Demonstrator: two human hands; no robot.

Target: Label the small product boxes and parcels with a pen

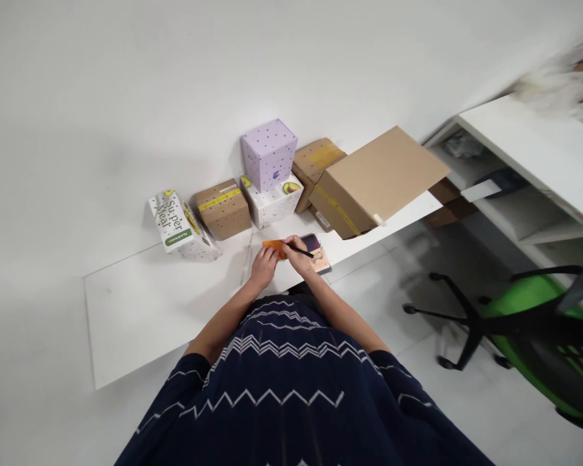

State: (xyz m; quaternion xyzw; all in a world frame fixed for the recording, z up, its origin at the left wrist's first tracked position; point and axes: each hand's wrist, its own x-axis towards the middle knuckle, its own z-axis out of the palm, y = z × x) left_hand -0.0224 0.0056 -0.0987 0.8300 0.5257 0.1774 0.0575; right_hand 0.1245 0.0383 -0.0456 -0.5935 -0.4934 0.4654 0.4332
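My right hand [298, 260] is closed around a black pen [302, 250], its tip over a small orange paper [273, 245] that looks like a sticky note. My left hand [264, 264] grips the lower left edge of that orange paper, fingers bent against it. Partly under my right hand, a flat item with a dark and peach printed picture [317, 251] lies on the white table [140, 310]; its kind is unclear. Any writing on the orange paper is too small to make out.
Behind my hands stand a white "Super Meal" box [171, 223], a brown box [223, 210], a lilac box [269, 155] on a white avocado-print box [274, 202], and a large cardboard box [383, 178]. To the right are a white shelf unit [529, 139] and a green chair [519, 298].
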